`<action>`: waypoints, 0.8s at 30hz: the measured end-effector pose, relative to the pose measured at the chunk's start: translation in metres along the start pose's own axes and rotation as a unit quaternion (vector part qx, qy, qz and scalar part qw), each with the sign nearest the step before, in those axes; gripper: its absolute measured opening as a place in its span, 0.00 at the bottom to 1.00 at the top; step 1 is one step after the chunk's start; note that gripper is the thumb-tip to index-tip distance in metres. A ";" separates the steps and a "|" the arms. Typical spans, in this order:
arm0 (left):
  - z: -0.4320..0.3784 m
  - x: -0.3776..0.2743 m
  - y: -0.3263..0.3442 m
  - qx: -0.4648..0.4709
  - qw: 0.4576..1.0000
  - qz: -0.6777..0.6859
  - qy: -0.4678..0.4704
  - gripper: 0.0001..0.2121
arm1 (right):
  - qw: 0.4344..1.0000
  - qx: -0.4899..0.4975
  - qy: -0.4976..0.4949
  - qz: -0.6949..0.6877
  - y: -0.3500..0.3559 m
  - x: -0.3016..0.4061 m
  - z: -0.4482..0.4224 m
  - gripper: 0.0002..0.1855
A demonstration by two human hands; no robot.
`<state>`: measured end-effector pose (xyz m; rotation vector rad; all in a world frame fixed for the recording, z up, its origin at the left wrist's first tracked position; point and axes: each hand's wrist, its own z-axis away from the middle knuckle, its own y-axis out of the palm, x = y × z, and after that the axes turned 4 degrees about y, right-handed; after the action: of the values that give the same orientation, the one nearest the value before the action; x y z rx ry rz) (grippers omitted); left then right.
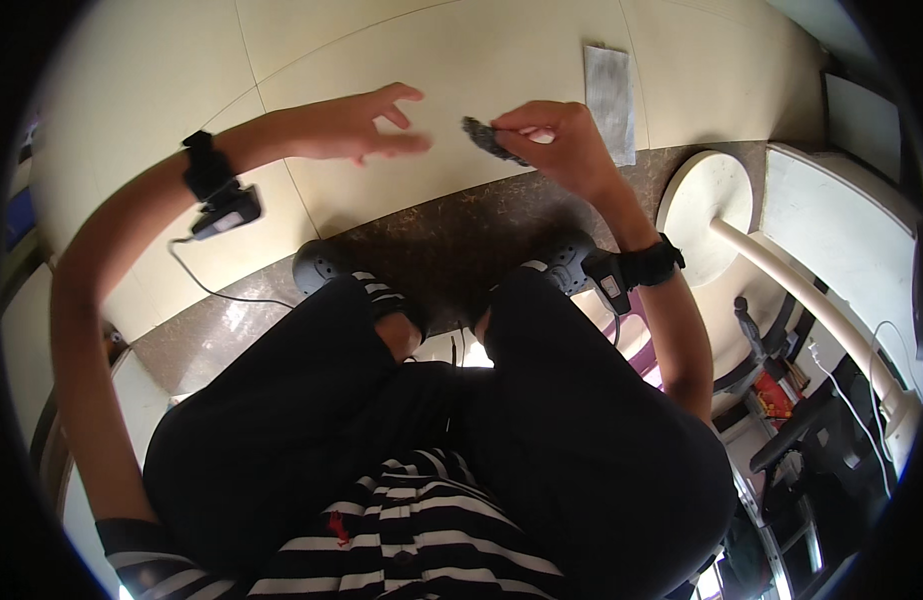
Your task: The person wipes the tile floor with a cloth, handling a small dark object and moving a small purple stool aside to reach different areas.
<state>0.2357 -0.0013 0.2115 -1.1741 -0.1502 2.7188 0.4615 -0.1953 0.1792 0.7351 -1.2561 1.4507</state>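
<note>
My right hand pinches a small dark grey, fuzzy-looking piece between thumb and fingers; its exact kind cannot be told. To the left of it, my left hand hangs over the pale tiled floor, slightly blurred, with its fingers spread and nothing in them. A folded grey cloth or sheet lies flat on the tiles just beyond my right hand. Both wrists carry black straps with small boxes and cables.
My shoes stand on a dark brown marbled strip of floor. At the right are a round white stand base with its pole, a white cable and a black chair. Behind them is a red item.
</note>
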 end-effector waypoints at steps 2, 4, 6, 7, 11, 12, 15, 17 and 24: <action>-0.011 0.001 0.011 0.039 0.980 0.194 0.027 0.34 | 0.999 0.035 -0.031 -0.011 0.014 0.027 -0.016 0.08; -0.012 -0.001 0.027 0.065 0.941 0.330 0.042 0.35 | 0.996 0.082 0.011 -0.037 0.019 0.045 -0.022 0.09; -0.009 -0.007 0.034 0.062 0.917 0.388 0.062 0.33 | 0.990 0.129 0.021 -0.057 0.023 0.047 -0.026 0.10; -0.011 0.000 0.035 0.050 0.920 0.382 0.064 0.30 | 0.986 0.153 0.012 -0.061 0.028 0.042 -0.028 0.10; -0.006 0.052 0.018 -0.026 0.944 0.320 0.078 0.22 | 0.962 0.228 0.140 0.059 0.036 0.059 -0.047 0.21; -0.007 0.059 0.013 -0.042 0.956 0.278 0.084 0.19 | 0.963 0.183 0.167 0.104 0.031 0.043 -0.046 0.24; -0.015 0.074 -0.002 -0.044 0.959 0.264 0.095 0.18 | 0.915 0.089 0.350 0.182 -0.017 -0.016 -0.039 0.38; -0.017 0.083 -0.007 -0.054 0.959 0.255 0.107 0.17 | 0.852 0.017 0.523 -0.020 -0.046 -0.036 -0.026 0.48; -0.011 0.109 -0.019 -0.080 0.974 0.201 0.069 0.16 | 0.763 -0.178 0.596 -0.176 -0.082 -0.075 -0.035 0.54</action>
<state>0.1731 0.0393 0.1296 -1.5881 -0.1267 2.9964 0.5657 -0.1917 0.1275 -0.2646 -0.3042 0.9621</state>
